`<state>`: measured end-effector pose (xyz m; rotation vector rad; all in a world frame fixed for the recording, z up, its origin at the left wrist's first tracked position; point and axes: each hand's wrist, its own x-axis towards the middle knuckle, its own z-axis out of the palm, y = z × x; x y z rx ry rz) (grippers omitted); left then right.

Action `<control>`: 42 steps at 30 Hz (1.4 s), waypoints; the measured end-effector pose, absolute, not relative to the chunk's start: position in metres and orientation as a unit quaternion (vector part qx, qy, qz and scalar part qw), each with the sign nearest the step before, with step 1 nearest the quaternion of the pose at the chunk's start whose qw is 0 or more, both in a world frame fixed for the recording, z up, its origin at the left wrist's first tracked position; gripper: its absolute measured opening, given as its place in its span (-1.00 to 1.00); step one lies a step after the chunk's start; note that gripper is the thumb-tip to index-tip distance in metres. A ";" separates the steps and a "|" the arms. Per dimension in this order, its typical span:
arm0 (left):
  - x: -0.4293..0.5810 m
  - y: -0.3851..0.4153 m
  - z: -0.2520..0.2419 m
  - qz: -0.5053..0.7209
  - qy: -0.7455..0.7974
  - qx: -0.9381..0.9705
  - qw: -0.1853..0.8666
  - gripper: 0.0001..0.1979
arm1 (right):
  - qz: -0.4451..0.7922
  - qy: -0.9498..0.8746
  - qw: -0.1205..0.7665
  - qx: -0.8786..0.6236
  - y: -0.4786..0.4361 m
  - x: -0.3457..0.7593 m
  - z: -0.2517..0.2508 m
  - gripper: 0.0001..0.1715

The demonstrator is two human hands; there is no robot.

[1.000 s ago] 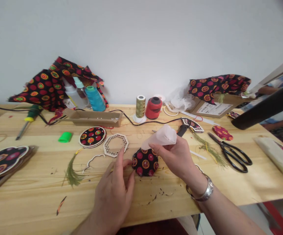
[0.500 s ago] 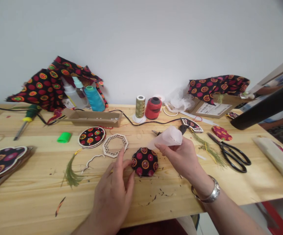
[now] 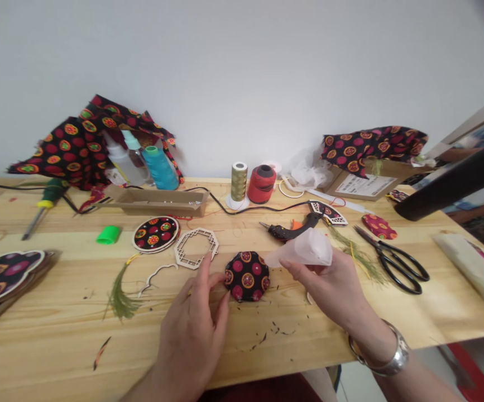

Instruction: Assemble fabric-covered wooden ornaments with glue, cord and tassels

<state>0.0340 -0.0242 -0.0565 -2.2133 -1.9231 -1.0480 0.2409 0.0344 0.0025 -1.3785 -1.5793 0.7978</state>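
Observation:
A fabric-covered octagonal piece (image 3: 247,277), black with red and orange motifs, lies flat on the table. At its left edge is my left hand (image 3: 195,318), fingers apart, fingertips at the rim; whether they press on it I cannot tell. My right hand (image 3: 329,287) grips a translucent white squeeze bottle (image 3: 308,248), tilted with its narrow tip pointing left near the piece's upper right edge. A pale wooden octagonal lattice frame (image 3: 180,258) rests just beyond my left index finger. Behind the bottle lies a black glue gun (image 3: 286,231).
Black-handled scissors (image 3: 392,262) and a green tassel (image 3: 122,296) lie on opposite sides. Behind are a cardboard tray (image 3: 162,207), gold thread (image 3: 239,184), red thread (image 3: 262,184) and a black cord (image 3: 258,211). A black cylinder (image 3: 455,178) juts in at right.
My right hand has moved right and slightly toward me with the squeeze bottle, its tip shifting off the fabric piece's top. More of the glue gun shows. My left hand has stayed nearly still.

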 end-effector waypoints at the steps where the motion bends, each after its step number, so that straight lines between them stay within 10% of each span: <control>1: 0.034 -0.024 -0.057 -0.336 -0.618 -0.711 0.013 -0.30 | 0.314 -0.635 0.431 -0.559 0.033 0.242 0.003 -0.84; 42: 0.034 -0.024 -0.059 -0.339 -0.623 -0.705 -0.001 -0.30 | 0.315 -0.693 0.398 -0.512 0.001 0.253 0.002 -0.92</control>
